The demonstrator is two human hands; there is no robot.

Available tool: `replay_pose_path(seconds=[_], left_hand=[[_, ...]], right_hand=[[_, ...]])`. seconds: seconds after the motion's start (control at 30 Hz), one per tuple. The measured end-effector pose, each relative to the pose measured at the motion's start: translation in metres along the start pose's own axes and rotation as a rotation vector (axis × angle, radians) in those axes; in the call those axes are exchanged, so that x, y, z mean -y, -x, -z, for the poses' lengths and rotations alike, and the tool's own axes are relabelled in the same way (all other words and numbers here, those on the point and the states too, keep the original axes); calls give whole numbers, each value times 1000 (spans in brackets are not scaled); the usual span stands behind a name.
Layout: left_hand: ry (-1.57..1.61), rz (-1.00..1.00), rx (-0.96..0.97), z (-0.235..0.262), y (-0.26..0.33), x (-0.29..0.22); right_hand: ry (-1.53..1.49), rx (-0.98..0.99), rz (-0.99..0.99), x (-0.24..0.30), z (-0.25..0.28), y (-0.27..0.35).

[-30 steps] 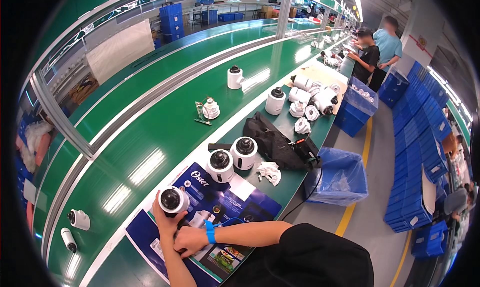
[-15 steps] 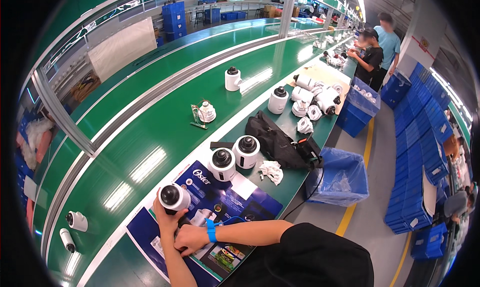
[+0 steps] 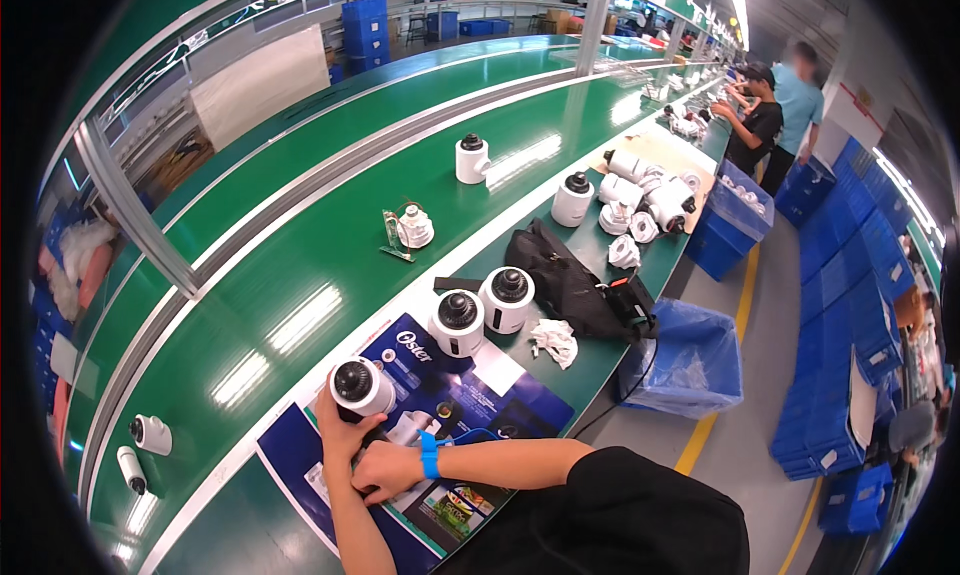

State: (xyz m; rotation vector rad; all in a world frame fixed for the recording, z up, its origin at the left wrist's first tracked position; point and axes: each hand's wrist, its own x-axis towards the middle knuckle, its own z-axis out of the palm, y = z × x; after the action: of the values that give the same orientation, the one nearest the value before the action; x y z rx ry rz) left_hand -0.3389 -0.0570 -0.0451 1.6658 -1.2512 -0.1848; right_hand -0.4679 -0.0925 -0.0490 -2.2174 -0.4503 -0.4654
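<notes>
A white cylindrical appliance housing with a ribbed black top (image 3: 362, 387) tilts in the grip of my left hand (image 3: 340, 430), its fingers wrapped round the lower side. Just beside it, my right hand (image 3: 388, 470) is curled closed against my left wrist; what lies inside its fingers is hidden. A blue wrist strap (image 3: 429, 456) with a cord circles my right wrist. Below both hands lies a dark blue printed sheet (image 3: 520, 400). Two similar white housings, one nearer (image 3: 457, 324) and one farther (image 3: 507, 300), stand upright beyond the sheet's edge.
Beside a crumpled white wad (image 3: 554, 343) lies a black bag (image 3: 560, 275). More white housings and parts (image 3: 640, 195) crowd the bench farther off. Several units rest on the green conveyor (image 3: 330, 245). A lined blue bin (image 3: 690, 360) stands right; two people (image 3: 770, 115) work beyond.
The whole view has shifted slightly, moving the bench items a little right in the picture. My left hand still grips the housing, and my right hand stays curled beside it.
</notes>
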Motion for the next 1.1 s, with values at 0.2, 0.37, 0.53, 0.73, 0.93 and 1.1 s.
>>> replay_pose_path(seconds=[0.2,0.37,0.53,0.73,0.93,1.1], left_hand=[[22,20,-16,-4,0,-1],[-17,2,0,0,-1,-3],[4,14,10,-1,-1,-4],[61,18,8,-4,0,0],[-44,-84,53,-1,-5,-1],[-244,38,146,-9,0,0]], right_hand=[[29,9,23,-2,3,1],[41,35,-5,0,4,0],[32,17,16,2,4,0],[16,51,-25,1,5,-1],[164,-262,374,7,11,-6],[380,-574,311,33,56,-9]])
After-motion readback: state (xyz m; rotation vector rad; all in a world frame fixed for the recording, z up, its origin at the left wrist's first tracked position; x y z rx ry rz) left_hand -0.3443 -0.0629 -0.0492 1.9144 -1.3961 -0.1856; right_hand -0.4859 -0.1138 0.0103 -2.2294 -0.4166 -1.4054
